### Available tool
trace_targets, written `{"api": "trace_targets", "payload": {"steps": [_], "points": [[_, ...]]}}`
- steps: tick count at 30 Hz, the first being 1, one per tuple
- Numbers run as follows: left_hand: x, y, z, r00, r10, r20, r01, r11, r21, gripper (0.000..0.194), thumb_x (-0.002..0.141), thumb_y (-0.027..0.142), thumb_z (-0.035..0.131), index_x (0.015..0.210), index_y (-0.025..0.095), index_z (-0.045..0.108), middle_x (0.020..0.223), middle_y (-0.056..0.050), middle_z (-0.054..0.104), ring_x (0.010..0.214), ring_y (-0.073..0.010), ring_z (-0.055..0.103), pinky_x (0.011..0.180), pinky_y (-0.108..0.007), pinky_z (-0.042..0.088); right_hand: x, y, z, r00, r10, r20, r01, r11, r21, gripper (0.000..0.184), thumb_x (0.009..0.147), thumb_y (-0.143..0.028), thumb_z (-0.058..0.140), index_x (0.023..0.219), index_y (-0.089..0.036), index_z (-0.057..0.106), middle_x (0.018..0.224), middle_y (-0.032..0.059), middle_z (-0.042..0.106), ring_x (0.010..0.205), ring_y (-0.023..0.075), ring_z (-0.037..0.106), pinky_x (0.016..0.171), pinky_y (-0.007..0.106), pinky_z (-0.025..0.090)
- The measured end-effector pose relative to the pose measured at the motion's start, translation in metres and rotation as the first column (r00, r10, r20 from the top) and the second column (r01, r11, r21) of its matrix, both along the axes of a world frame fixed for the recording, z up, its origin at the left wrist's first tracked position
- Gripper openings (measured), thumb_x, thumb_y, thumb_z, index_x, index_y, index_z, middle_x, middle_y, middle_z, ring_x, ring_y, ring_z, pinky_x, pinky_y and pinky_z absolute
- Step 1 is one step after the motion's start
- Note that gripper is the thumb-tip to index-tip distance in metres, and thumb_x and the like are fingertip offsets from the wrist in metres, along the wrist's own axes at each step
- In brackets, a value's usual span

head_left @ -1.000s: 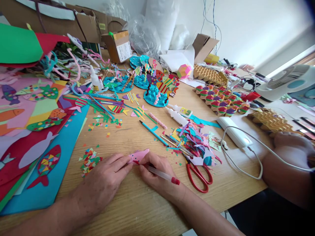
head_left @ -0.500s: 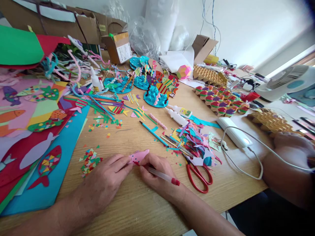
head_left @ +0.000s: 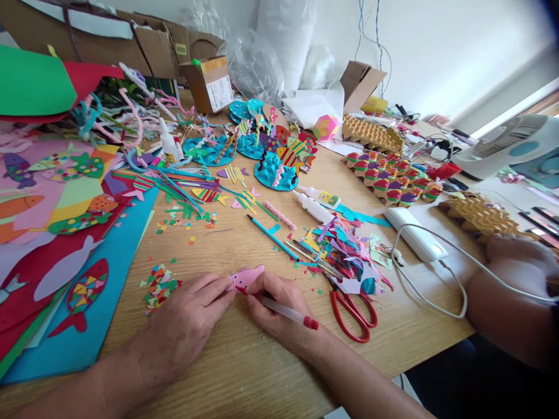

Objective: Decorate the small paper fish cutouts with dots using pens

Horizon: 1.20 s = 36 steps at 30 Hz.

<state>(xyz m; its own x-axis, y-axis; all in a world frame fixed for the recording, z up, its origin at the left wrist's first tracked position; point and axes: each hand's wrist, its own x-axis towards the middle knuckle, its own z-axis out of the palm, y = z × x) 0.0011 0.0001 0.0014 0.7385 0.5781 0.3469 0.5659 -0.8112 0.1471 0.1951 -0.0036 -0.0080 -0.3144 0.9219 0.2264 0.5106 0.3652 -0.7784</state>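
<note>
A small pink paper fish (head_left: 246, 276) lies on the wooden table (head_left: 227, 361) near its front edge. My left hand (head_left: 186, 317) rests flat beside it, fingers stretched out, fingertips pressing the fish's left end. My right hand (head_left: 277, 308) is closed round a clear pen with a red cap (head_left: 286, 311), its tip touching the fish. A heap of coloured paper bits (head_left: 159, 285) sits just left of my left hand.
Red-handled scissors (head_left: 351, 311) and a pile of paper scraps (head_left: 349, 250) lie right of my hands. Foam sheets with fish shapes (head_left: 65, 256) cover the left. Glue bottles (head_left: 314, 206), blue craft discs (head_left: 275, 169), a white power bank (head_left: 417, 235) with cable, and another person's arm (head_left: 510, 302) are nearby.
</note>
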Motion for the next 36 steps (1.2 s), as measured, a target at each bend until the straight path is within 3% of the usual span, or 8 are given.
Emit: {"api": "trace_targets", "payload": {"steps": [36], "points": [[-0.0013,-0.0012,-0.0022,1.0,0.006,0.017,-0.005,0.997,-0.071,0.041,0.084,0.003,0.033,0.115,0.01,0.059,0.11,-0.01,0.062,0.102,-0.0218,0.054,0.087,-0.034,0.05,-0.0006,0.0002,0.0017,1.0,-0.006,0.014,0.007,0.999,-0.046,0.008,0.075,-0.014,0.047,0.07,-0.02,0.05,0.059,-0.0032,0.055,0.048,0.0083,0.047,0.047,0.018,0.036]]}}
